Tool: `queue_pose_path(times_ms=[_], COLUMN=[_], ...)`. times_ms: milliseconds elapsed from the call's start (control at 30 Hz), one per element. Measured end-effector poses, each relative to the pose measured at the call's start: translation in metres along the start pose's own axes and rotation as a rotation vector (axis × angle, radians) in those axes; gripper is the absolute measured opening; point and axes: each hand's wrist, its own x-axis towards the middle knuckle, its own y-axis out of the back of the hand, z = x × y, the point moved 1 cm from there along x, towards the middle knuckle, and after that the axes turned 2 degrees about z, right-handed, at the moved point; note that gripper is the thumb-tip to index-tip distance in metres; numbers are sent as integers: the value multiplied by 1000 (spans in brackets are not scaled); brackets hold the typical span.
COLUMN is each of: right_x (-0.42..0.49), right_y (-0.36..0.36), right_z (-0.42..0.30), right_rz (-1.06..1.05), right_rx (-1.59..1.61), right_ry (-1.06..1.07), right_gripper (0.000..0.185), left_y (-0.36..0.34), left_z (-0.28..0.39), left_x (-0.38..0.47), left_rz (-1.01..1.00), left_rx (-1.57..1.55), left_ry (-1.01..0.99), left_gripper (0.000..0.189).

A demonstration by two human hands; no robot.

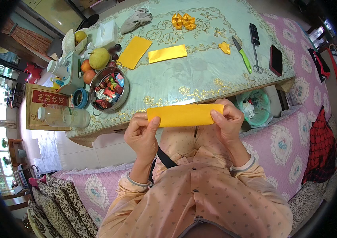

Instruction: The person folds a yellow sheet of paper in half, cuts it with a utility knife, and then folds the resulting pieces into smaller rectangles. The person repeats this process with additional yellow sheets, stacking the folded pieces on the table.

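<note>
My left hand (143, 134) and my right hand (227, 120) pinch opposite ends of a folded yellow paper strip (184, 116), held level above my lap, just off the table's near edge. On the flowered tablecloth beyond lie a wider yellow paper sheet (135, 53) and another folded yellow strip (167, 54). Several folded gold paper pieces (183, 21) stand together near the far side. One small crumpled-looking gold paper piece (224, 48) lies by itself, left of a green-handled knife (242, 55).
Scissors (257, 59), a black remote control (254, 34) and a phone (276, 60) lie at the table's right. A steel pot of wrapped sweets (125, 96), fruit (99, 58) and a plastic jar (64, 116) stand at left. A lined bin (253, 108) is below the table edge.
</note>
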Motion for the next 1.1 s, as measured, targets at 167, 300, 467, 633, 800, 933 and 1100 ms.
queue_pose_path(times_ms=[167, 300, 467, 633, 800, 933, 1100], right_x=[-1, -1, 4, 8, 20, 36, 73], right_y=[4, 3, 6, 14, 16, 15, 17], right_z=[8, 12, 23, 41, 59, 75, 109], right_rz=[-21, 31, 91, 88, 74, 48, -79], right_rx=[12, 170, 203, 138, 97, -22, -411], right_ry=[83, -29, -204, -212, -239, -304, -322], right_gripper=[23, 24, 32, 30, 28, 29, 28], left_y=[-4, -6, -9, -11, -8, -10, -14], left_z=[-2, -6, -21, -38, -62, -83, -122], left_x=[-1, 2, 6, 14, 24, 36, 55], left_rz=[18, 27, 25, 46, 40, 55, 39], left_rx=[25, 17, -27, -20, 58, 112, 364], left_ry=[-53, 0, 68, 123, 212, 262, 291], left_gripper=[20, 21, 21, 28, 32, 31, 28])
